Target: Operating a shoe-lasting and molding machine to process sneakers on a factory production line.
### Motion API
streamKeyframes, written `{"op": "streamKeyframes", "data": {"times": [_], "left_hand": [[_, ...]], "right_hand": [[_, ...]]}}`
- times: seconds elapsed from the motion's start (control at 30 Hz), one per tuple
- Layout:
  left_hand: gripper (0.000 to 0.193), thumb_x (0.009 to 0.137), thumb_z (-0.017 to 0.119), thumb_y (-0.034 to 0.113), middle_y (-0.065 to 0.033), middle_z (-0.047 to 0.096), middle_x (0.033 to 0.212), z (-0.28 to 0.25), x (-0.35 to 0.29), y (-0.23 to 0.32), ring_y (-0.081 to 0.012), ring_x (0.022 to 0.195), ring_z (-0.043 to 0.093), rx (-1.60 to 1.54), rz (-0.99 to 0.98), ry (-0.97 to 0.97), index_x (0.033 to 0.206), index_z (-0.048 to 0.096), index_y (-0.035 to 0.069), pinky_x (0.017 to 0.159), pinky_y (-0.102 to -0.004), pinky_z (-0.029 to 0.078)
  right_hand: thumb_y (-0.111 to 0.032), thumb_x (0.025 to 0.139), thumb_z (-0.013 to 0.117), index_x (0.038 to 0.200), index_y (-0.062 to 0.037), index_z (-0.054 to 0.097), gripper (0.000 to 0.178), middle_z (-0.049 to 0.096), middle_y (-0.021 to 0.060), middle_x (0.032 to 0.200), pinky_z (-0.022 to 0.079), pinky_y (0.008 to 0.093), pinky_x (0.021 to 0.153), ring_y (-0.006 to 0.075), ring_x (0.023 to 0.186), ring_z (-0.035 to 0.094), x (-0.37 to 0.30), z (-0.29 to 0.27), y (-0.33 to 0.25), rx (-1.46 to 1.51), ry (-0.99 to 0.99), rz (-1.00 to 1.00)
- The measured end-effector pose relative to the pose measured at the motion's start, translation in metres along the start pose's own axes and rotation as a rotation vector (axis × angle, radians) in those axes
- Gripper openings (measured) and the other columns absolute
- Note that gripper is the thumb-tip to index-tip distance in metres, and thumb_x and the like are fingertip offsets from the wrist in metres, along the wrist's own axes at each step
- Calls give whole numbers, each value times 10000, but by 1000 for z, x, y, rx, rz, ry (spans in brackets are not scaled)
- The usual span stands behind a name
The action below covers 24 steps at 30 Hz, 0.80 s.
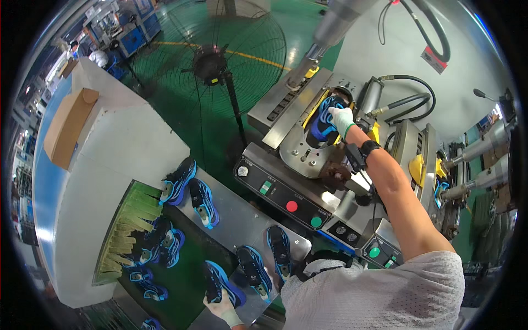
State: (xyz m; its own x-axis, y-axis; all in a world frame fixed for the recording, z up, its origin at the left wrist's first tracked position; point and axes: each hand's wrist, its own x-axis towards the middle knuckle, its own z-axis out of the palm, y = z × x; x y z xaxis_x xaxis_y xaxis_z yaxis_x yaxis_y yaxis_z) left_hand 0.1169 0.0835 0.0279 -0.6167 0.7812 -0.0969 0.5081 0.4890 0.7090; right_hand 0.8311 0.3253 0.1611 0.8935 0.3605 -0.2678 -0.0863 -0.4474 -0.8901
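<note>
Brushed steel makes up most of the press [300, 157] in the upper right, with a rounded, bolted metal plate at its front. Below it, the control panel [265, 187] has a flat black face with a round red button and a round green one. The desk [239, 212], a smooth, dull grey metal sheet, slants through the lower middle of the frame, beside a flat dark green belt [190, 294]. Pale green strips [132, 223], frayed and overlapping like a coarse fringe, hang from a curved opening in the smooth white housing [126, 132] at left; a tan cardboard box [69, 132] (plain and narrow) rests on top of it.

Black shoes with sculpted, wavy blue soles lie on the desk and the belt, some partly behind the strips.

In the upper right, the right hand [342, 119], in a white glove with a green edge, has its fingers bent against the upper of the seated shoe [323, 125], which sits inside the press; whether they are clamped on it, I cannot tell. At the lower middle, the left hand [223, 309], also gloved in white, is closed around the near end of the lower shoe [224, 283].
</note>
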Motion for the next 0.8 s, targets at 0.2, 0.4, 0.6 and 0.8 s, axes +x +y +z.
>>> {"op": "streamKeyframes", "data": {"times": [0.2,0.4,0.6,0.8], "left_hand": [[681,685,872,113,-183,649,1116,18,-47,-61,-322,1023,656,170,-36,-34,1253,511,7,932,-429,513],[733,724,828,31,-181,582,1240,47,-56,-44,-333,1115,620,153,36,-71,1348,443,13,993,-444,494],[733,760,781,2,-188,539,1316,64,-49,-39,-336,1193,585,-98,186,-156,1395,417,17,1036,-448,479],[743,758,770,-45,-189,543,1323,48,-58,-32,-332,1209,583,-95,125,-138,1406,413,17,1048,-447,476]], "right_hand": [[-200,791,729,828,84,690,288,698,171,750,545,405,558,281,639,719,20,48,29,-391,222,-250],[-233,735,789,1046,75,704,446,725,249,1046,575,352,830,324,990,729,14,39,13,-423,151,-63],[-277,788,758,904,11,719,313,714,198,829,555,371,667,269,785,745,76,6,45,-861,-75,-402],[-175,808,722,776,39,674,222,664,154,684,534,394,565,261,638,701,9,51,33,-411,43,-93]]}}
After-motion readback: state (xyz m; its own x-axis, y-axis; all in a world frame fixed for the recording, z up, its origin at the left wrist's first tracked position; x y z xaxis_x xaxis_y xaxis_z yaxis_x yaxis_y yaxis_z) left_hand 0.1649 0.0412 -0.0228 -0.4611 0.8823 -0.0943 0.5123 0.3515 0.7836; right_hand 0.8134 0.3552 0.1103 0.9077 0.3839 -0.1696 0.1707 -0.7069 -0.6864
